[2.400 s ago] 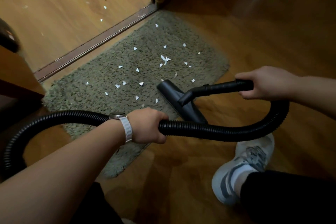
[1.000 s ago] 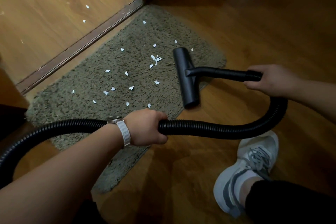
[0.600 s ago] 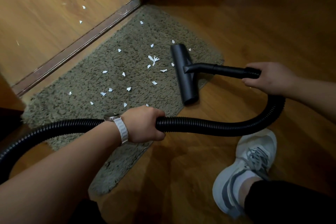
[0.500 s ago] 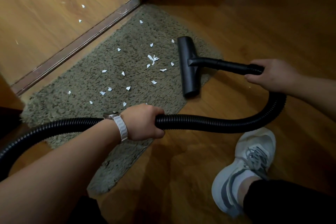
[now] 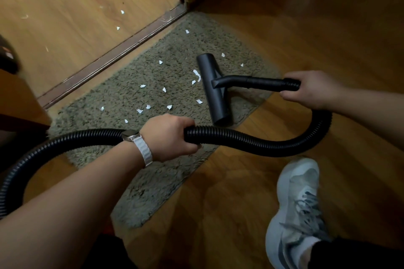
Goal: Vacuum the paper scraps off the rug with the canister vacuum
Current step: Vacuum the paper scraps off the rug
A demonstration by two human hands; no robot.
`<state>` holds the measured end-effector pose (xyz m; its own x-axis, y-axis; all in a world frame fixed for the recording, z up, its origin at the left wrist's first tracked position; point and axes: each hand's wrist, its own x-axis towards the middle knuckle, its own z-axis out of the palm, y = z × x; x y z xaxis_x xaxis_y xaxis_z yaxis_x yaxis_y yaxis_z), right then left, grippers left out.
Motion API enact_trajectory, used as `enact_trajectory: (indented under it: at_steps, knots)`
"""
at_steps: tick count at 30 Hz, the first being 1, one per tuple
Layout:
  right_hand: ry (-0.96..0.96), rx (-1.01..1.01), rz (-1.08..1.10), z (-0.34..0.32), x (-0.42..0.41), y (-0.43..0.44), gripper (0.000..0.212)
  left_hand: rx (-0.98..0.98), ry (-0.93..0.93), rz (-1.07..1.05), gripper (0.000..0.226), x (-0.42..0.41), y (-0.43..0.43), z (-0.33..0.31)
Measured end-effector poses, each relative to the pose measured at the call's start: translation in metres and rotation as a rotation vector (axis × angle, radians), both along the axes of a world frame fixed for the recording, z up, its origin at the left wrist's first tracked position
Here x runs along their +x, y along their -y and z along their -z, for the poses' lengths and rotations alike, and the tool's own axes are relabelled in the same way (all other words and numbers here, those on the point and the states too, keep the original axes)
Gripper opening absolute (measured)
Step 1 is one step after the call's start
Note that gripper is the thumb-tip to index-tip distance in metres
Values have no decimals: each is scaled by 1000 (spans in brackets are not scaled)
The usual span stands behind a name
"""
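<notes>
Sneaker (image 5: 297,214) and door sill (image 5: 113,59) flank the scrap-strewn rug (image 5: 153,181); left hand (image 5: 170,137) grips the hose (image 5: 251,142), right hand (image 5: 310,89) the wand (image 5: 262,82).

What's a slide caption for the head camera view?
Left hand and right hand grip the vacuum hose, nozzle on the rug among paper scraps.

The right hand (image 5: 310,89) gripped the wand (image 5: 262,82); beyond that grip, the floor nozzle (image 5: 215,100) lay on the rug (image 5: 122,98) beside paper scraps (image 5: 164,90). The left hand (image 5: 168,137) gripped the hose (image 5: 251,141).
</notes>
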<state>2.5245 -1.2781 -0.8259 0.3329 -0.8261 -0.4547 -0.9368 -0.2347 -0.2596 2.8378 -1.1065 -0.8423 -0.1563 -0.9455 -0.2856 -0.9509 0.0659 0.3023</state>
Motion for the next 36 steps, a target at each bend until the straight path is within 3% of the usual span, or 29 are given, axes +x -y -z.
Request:
enact_trajectory:
  at_steps: [17,26,36]
  knots:
    - [24,8,-218,10,79,3,16,-12,29,-69,41,49,-21,0]
    - [69,41,-303,16,129,5,10,93,38,-87,40,79,-45,-6]
    - [90,24,-385,26,188,4,19,159,65,-217,38,114,-78,-9]
